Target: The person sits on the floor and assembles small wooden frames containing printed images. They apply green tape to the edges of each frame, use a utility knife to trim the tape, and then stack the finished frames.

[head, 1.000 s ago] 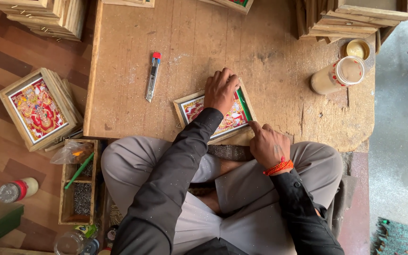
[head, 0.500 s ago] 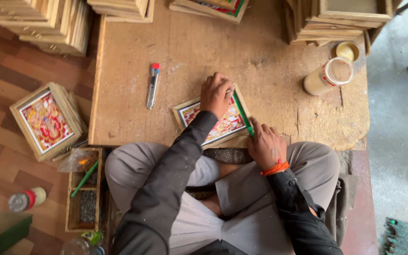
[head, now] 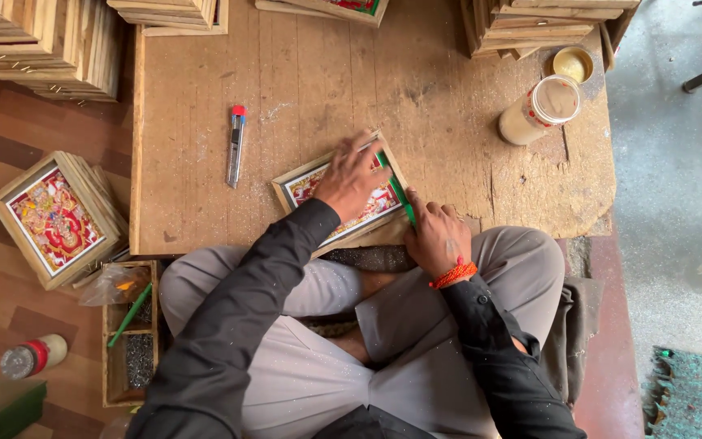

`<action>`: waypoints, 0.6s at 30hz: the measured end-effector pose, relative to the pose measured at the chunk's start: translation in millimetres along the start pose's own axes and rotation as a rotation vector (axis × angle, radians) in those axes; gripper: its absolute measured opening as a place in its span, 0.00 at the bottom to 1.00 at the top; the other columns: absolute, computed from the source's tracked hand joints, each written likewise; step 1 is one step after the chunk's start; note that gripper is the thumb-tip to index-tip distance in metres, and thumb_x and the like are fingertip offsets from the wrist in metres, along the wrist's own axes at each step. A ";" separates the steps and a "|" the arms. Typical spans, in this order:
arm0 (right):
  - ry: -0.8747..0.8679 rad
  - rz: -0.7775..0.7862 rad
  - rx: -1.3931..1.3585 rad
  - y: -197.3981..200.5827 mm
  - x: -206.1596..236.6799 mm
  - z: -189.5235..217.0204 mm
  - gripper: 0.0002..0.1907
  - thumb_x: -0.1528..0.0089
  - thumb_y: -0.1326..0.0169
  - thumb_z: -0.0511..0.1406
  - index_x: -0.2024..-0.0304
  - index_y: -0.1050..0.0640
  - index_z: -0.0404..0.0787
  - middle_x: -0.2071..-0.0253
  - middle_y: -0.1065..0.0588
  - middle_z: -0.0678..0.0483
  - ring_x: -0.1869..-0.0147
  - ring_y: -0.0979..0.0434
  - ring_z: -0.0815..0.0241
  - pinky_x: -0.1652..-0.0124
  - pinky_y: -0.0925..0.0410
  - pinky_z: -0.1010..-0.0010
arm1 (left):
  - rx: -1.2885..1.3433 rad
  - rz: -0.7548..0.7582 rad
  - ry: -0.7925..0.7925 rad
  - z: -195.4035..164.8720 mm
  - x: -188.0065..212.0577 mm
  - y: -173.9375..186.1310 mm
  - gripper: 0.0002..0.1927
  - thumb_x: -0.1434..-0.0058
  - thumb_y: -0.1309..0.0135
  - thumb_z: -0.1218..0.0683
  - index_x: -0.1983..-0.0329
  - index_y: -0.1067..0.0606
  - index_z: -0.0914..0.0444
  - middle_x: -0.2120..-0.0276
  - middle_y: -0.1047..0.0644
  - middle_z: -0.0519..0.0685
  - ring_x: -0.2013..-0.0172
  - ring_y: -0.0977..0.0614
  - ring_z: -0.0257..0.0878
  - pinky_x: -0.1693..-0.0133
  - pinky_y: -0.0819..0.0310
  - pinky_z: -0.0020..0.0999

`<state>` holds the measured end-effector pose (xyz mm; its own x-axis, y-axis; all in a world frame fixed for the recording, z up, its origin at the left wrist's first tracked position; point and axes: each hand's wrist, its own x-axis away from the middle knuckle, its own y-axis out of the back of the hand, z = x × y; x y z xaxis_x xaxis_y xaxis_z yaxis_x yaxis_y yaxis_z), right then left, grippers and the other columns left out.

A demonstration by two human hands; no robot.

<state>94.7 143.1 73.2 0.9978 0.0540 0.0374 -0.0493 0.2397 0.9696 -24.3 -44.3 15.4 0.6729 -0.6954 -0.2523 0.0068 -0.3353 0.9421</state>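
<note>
Wooden picture frame (head: 302,180), pale, holding a red and multicoloured print, is being kept at the near edge of the bench (head: 188,122), slightly past its middle and lying tilted. It is being pressed flat by the left hand (head: 349,177), whose fingers are being held spread across the glass, nothing being pinched. A green-handled tool (head: 400,193) is being gripped by the right hand (head: 439,236), fingers being closed tight around it, its shaft being laid along the frame's right side. An orange band is being worn at that wrist.

Elsewhere on the bench: a utility knife (head: 236,145) with a red tip is lying toward the left edge, well apart from the frame; an open jar (head: 539,110) of pale powder is standing near the far right corner, its yellow lid (head: 573,63) being kept just beside it. Stacks of bare frames are being held along the far edge.

On the floor to the left, a second framed print (head: 54,218) is resting on a stack, near a small wooden tray (head: 130,333) and a lying bottle (head: 32,356).
</note>
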 end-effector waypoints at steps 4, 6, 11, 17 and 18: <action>0.012 -0.017 -0.027 -1.5 -0.6 -1.1 0.37 0.46 0.43 0.38 0.32 0.31 0.49 0.61 0.23 0.49 0.52 0.22 0.46 0.60 0.27 0.55 | 0.073 0.135 -0.099 -27.0 14.5 3.3 0.20 0.41 0.50 0.63 0.49 0.21 0.50 0.27 0.45 0.52 0.25 0.50 0.57 0.27 0.60 0.58; 0.014 -0.017 -0.032 -1.9 1.2 0.1 0.37 0.46 0.43 0.38 0.32 0.31 0.49 0.61 0.23 0.49 0.52 0.22 0.46 0.60 0.27 0.55 | 0.056 0.177 -0.118 -28.5 18.2 6.0 0.21 0.42 0.50 0.62 0.49 0.21 0.48 0.26 0.46 0.51 0.24 0.51 0.55 0.26 0.62 0.58; 0.021 -0.019 -0.015 -0.6 2.6 0.8 0.38 0.46 0.44 0.38 0.31 0.32 0.49 0.60 0.23 0.50 0.53 0.22 0.46 0.60 0.27 0.54 | 0.070 0.156 -0.139 -5.9 13.4 8.7 0.31 0.43 0.51 0.63 0.43 0.20 0.38 0.26 0.45 0.51 0.25 0.51 0.55 0.27 0.65 0.58; 0.004 -0.004 -0.018 -4.9 3.7 -1.5 0.36 0.45 0.44 0.39 0.32 0.32 0.51 0.59 0.23 0.50 0.53 0.22 0.46 0.60 0.27 0.53 | 0.049 -0.021 0.180 33.5 1.2 10.1 0.20 0.38 0.46 0.55 0.44 0.20 0.43 0.29 0.39 0.58 0.26 0.52 0.59 0.30 0.71 0.64; 0.000 0.004 -0.014 -5.4 3.9 -1.5 0.36 0.45 0.45 0.39 0.32 0.32 0.51 0.60 0.22 0.50 0.53 0.22 0.46 0.60 0.27 0.53 | 0.040 -0.009 0.215 34.1 -2.0 8.9 0.19 0.38 0.45 0.55 0.44 0.20 0.44 0.30 0.38 0.58 0.26 0.50 0.59 0.29 0.70 0.64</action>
<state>98.8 143.4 67.8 0.9976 0.0553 0.0413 -0.0540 0.2530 0.9660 -50.8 -67.6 16.7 0.8154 -0.5417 -0.2040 -0.0126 -0.3689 0.9294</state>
